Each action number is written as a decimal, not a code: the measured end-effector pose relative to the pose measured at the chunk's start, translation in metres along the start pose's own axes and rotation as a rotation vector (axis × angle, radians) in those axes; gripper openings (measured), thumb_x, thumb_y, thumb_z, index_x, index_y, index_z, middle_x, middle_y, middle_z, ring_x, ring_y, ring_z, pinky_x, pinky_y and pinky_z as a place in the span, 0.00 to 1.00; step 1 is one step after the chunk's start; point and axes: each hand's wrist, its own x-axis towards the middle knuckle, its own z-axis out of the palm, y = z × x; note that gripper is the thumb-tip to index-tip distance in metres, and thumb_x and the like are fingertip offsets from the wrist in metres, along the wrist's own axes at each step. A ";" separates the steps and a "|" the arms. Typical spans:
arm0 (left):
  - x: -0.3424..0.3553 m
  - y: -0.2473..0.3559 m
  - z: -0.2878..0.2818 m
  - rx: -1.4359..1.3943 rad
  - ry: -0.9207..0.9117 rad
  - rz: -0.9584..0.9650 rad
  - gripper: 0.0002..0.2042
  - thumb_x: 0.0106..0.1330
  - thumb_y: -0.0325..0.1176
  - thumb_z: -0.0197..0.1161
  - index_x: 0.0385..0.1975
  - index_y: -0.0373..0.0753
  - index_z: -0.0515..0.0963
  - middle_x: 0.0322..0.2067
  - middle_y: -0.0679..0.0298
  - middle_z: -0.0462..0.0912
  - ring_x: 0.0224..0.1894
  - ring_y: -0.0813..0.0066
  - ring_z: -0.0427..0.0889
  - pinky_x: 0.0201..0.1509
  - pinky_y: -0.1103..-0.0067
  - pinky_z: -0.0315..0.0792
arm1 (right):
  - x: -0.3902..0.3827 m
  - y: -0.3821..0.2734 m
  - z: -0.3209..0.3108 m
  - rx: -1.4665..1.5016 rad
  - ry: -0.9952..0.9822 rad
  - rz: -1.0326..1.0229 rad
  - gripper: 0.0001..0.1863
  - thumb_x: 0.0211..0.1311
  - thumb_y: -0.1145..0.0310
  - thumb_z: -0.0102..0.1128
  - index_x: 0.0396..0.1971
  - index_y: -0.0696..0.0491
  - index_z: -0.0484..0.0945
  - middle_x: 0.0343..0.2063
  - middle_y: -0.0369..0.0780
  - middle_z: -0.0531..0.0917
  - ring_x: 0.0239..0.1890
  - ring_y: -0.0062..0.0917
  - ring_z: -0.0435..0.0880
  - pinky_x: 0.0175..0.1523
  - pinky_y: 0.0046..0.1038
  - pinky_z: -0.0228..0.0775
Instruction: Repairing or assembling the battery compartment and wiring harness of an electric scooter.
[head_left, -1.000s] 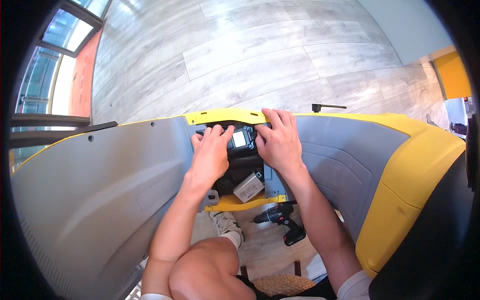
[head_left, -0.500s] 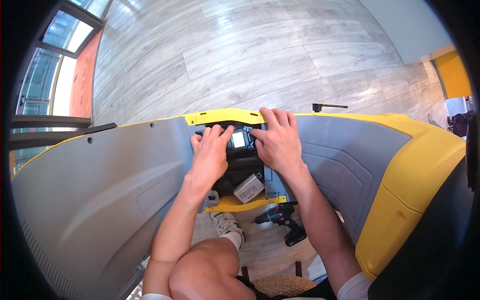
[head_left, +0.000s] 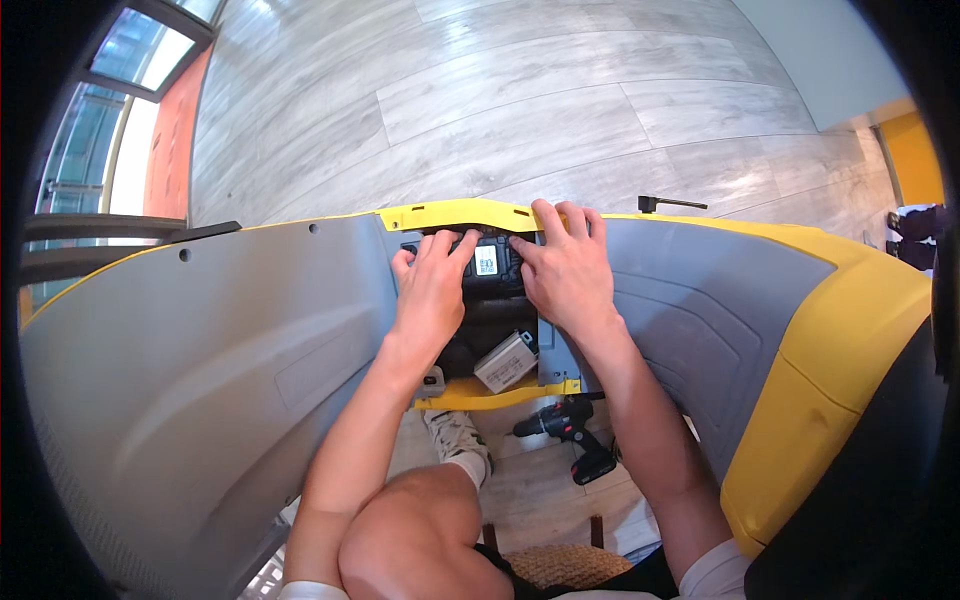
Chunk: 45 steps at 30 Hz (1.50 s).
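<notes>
A black box-shaped module (head_left: 505,285) with a white label lies in the upper part of the opening in a large grey and yellow shell. My left hand (head_left: 430,290) grips it at the label's left, fingers bent over its far side. At the label's right, my right hand (head_left: 570,270) presses its thumb to the module's corner, while its other fingers lie over the yellow rim (head_left: 455,213). Both hands cover parts of the module, so its ends are hidden. Nearer to me in the opening, a silver box with a label (head_left: 507,362) rests tilted.
Grey panels (head_left: 230,340) spread on both sides, with a yellow section (head_left: 790,400) at the right. A black cordless drill (head_left: 570,430) lies on the floor under the shell, near my foot (head_left: 457,435). A black handled part (head_left: 670,204) is beyond the far edge.
The view has shifted slightly, so the shell sits a little higher and further right. Both hands stay at the module, and the left fingers have moved slightly along it.
</notes>
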 end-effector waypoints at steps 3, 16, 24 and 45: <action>0.000 0.003 0.001 0.010 -0.006 0.001 0.33 0.49 0.11 0.58 0.59 0.42 0.76 0.48 0.63 0.76 0.57 0.64 0.73 0.55 0.62 0.59 | -0.001 0.003 0.000 0.029 0.001 0.004 0.15 0.50 0.63 0.69 0.41 0.44 0.90 0.55 0.39 0.75 0.60 0.35 0.70 0.68 0.45 0.56; 0.003 0.008 -0.007 0.137 -0.103 -0.024 0.35 0.49 0.13 0.62 0.62 0.44 0.74 0.48 0.62 0.75 0.57 0.64 0.73 0.58 0.61 0.59 | 0.003 -0.001 0.006 -0.023 -0.016 0.021 0.12 0.53 0.65 0.65 0.38 0.45 0.90 0.55 0.40 0.75 0.60 0.37 0.69 0.69 0.48 0.54; -0.004 0.001 0.006 0.090 0.001 0.007 0.35 0.52 0.14 0.60 0.64 0.45 0.73 0.53 0.63 0.75 0.59 0.65 0.72 0.58 0.61 0.58 | 0.002 -0.003 0.003 -0.039 -0.040 0.013 0.13 0.53 0.66 0.65 0.39 0.45 0.89 0.56 0.42 0.75 0.61 0.39 0.69 0.68 0.47 0.55; 0.027 -0.003 -0.032 0.564 -0.441 0.276 0.39 0.46 0.43 0.76 0.57 0.32 0.67 0.43 0.50 0.81 0.51 0.56 0.81 0.59 0.66 0.70 | 0.000 -0.003 -0.005 0.037 0.046 -0.027 0.12 0.49 0.60 0.63 0.31 0.49 0.86 0.56 0.47 0.75 0.60 0.41 0.70 0.67 0.50 0.54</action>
